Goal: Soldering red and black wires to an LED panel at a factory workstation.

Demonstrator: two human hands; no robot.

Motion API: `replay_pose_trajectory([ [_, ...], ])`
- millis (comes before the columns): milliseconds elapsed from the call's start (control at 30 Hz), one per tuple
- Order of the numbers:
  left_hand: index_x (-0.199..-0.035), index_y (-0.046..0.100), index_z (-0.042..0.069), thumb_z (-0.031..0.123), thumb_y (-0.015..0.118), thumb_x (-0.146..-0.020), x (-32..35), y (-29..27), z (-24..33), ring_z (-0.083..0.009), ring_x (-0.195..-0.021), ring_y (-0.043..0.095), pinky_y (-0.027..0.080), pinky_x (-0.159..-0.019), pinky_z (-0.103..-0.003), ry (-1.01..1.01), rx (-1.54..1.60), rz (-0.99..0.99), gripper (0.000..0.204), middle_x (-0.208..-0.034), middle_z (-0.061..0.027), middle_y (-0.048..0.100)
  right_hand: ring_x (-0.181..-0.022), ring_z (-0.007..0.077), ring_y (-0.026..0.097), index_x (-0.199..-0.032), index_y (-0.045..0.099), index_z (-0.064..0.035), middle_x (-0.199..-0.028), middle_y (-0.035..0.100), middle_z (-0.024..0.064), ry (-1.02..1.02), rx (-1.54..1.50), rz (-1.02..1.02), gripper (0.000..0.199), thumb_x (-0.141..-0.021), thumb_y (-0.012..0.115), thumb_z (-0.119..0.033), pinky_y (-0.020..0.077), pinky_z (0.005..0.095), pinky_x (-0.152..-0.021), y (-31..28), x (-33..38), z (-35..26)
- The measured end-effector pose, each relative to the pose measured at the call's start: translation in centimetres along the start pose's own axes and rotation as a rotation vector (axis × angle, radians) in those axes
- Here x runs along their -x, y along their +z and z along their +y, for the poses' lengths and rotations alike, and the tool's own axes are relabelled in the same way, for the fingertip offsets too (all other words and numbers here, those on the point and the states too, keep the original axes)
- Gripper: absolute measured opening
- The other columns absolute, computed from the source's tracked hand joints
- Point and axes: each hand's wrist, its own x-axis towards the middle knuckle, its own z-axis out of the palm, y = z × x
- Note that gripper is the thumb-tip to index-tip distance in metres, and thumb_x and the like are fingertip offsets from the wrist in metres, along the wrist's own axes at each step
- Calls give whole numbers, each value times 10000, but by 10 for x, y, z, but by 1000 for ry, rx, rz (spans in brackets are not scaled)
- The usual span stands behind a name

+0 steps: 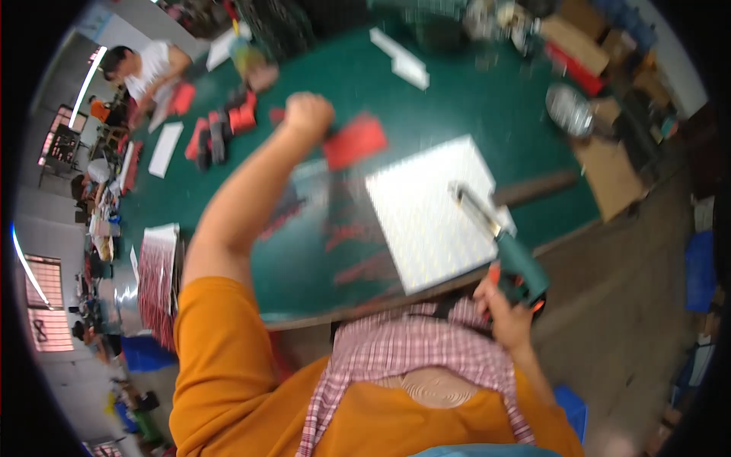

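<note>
now the left hand [308,114], a blurred curl, is just beside the red piece [356,142], pinching or not i can't tell; over the white sheet [426,228] juts the green gun-shaped tool [521,263], clasped by the right hand [504,314]. likely a reaching step, calling for a sure pinch.

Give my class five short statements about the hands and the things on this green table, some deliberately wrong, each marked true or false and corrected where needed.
1. The right hand holds a green tool. True.
2. The left hand also holds that green tool. False: the left hand is well apart from it, near a red piece.
3. A white sheet lies on the green table. True.
4. A dark strip lies left of the white sheet. False: the dark strip lies to its right.
5. A person at upper left wears a white top. True.
</note>
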Motion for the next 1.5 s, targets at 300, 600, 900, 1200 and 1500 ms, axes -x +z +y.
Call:
replay_pose_trajectory([
  [300,-939,685,4,44,647,-812,185,-68,31,-119,-645,630,460,-551,-215,-202,1786,247,138,-786,-77,707,-643,120,510,-1211,422,-6,-822,579,118,2,-16,-177,359,-874,514,-88,444,263,-591,-3,-2,23],
  [600,-931,675,-50,53,652,-825,233,-102,106,-35,-455,448,329,-425,-160,-175,2615,-1037,150,-787,-153,701,-1306,337,396,-1290,392,-6,-1355,444,284,-166,-50,-497,546,-837,550,-266,255,455,-1104,40,-28,13],
  [900,-979,657,-50,57,632,-847,229,-95,109,-49,-486,495,343,-431,-157,-82,2677,-1084,172,-805,-162,698,-1324,325,382,-1383,333,3,-1373,443,249,-87,25,-610,648,-834,578,-238,255,429,-1115,45,-26,14],
  [1200,-929,702,-4,11,633,-850,229,-86,-3,-104,-791,616,452,-706,-211,-405,1364,822,106,-919,-84,716,-1058,309,604,-1163,499,-22,-1195,559,298,-167,-35,-303,387,-829,572,-202,467,400,-913,18,-24,-2],
  [1500,-851,664,38,63,645,-687,237,-90,135,-195,-734,620,476,-641,-319,152,1122,710,168,-779,-43,636,-704,156,608,-1178,472,15,-1025,645,200,131,232,-225,419,-856,588,-226,492,294,-684,-8,38,-6],
])
